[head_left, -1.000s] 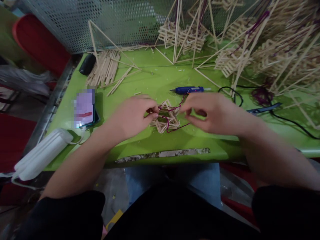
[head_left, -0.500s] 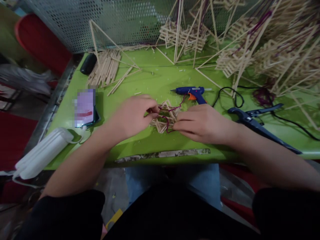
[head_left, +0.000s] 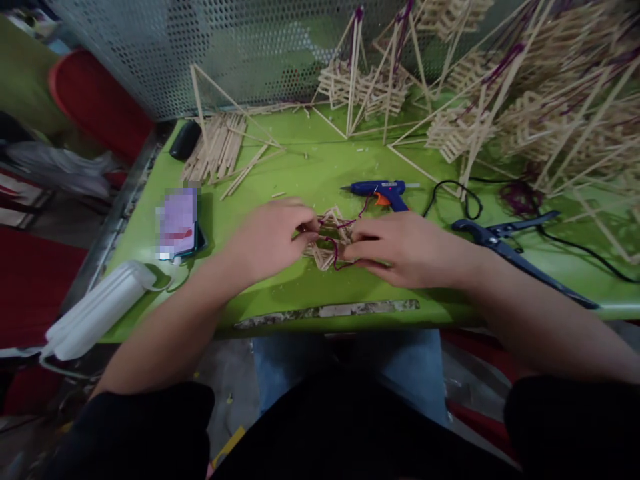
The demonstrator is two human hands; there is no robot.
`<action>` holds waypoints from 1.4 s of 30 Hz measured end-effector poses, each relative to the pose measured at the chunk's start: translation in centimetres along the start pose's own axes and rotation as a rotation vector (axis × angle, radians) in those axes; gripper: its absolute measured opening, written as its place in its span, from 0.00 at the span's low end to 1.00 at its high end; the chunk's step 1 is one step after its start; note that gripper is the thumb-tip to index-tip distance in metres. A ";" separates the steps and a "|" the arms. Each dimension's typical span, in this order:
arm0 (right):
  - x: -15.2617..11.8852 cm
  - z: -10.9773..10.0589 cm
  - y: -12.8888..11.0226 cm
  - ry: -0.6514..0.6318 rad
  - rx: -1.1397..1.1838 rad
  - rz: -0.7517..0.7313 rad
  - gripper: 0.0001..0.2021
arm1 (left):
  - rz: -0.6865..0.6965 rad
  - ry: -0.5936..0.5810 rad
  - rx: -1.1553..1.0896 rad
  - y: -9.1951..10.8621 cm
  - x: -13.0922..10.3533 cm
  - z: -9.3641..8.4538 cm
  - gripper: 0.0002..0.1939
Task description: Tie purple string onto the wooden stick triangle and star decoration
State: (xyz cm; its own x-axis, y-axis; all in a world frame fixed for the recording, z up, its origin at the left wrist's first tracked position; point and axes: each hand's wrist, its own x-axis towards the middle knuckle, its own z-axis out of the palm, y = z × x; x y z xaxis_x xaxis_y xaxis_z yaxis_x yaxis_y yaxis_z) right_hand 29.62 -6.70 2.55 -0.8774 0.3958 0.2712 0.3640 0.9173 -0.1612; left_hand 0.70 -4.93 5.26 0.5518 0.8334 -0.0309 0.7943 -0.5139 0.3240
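Observation:
A small woven frame of thin wooden sticks (head_left: 323,261) lies on the green table between my hands. Purple string (head_left: 335,248) loops over it, and a strand runs up towards the glue gun. At its left side my left hand (head_left: 273,239) is closed, thumb and forefinger pinching the string. My right hand (head_left: 405,248) is closed at the frame's right corner, with bent fingers covering that part. Just behind my hands lies a blue glue gun (head_left: 383,189) with an orange trigger, nozzle pointing left.
Dark-handled cutters (head_left: 500,233) lie right, beside a black cable (head_left: 480,203). Finished-looking stick structures (head_left: 460,127) with purple string crowd the back right. Loose sticks (head_left: 220,147), a black case (head_left: 185,139), a phone (head_left: 179,223) and a white device (head_left: 100,310) are left.
The view has shifted slightly. My right fingers have loosened and spread a little at the frame's corner; my left hand keeps its pinch at the left side.

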 end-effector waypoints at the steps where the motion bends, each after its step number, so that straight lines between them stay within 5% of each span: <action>1: 0.2 0.6 -0.2 0.010 -0.077 -0.041 0.12 | 0.011 0.006 0.001 -0.1 0.0 0.1 0.05; 8: 0.5 1.2 -0.3 0.152 -0.204 -0.173 0.15 | 0.019 0.018 0.004 -0.3 0.0 0.2 0.06; 18: -0.2 -0.5 0.2 0.439 0.515 0.071 0.06 | 0.007 -0.012 0.003 -0.1 -0.1 0.0 0.05; 21: -0.5 -0.8 0.7 0.354 0.733 0.214 0.04 | -0.007 -0.013 -0.004 -0.1 -0.1 0.0 0.05; 25: -1.0 -2.3 1.4 0.179 0.661 0.450 0.03 | -0.002 -0.009 -0.009 0.1 0.0 -0.1 0.06; 31: -2.7 -5.5 3.7 -0.366 0.461 0.589 0.15 | 0.018 -0.002 -0.009 0.0 -0.1 -0.2 0.07; 34: -2.5 -4.6 4.3 -0.289 0.304 0.641 0.23 | 0.026 -0.004 -0.022 -0.1 -0.2 -0.1 0.06; 37: -1.1 -2.4 3.8 -0.113 0.081 0.677 0.16 | 0.028 -0.007 -0.035 -0.2 -0.1 0.0 0.07; 42: 0.4 -0.4 2.9 -0.292 -0.096 0.647 0.20 | 0.025 0.003 -0.042 -0.2 -0.1 0.0 0.07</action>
State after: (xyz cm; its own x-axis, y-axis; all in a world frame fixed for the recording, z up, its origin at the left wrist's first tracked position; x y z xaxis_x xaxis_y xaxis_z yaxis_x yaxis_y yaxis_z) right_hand 30.40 -3.84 2.56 -0.5192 0.8466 -0.1174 0.8538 0.5075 -0.1161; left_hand 0.49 -4.91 5.15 0.5703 0.8212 -0.0191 0.7691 -0.5256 0.3636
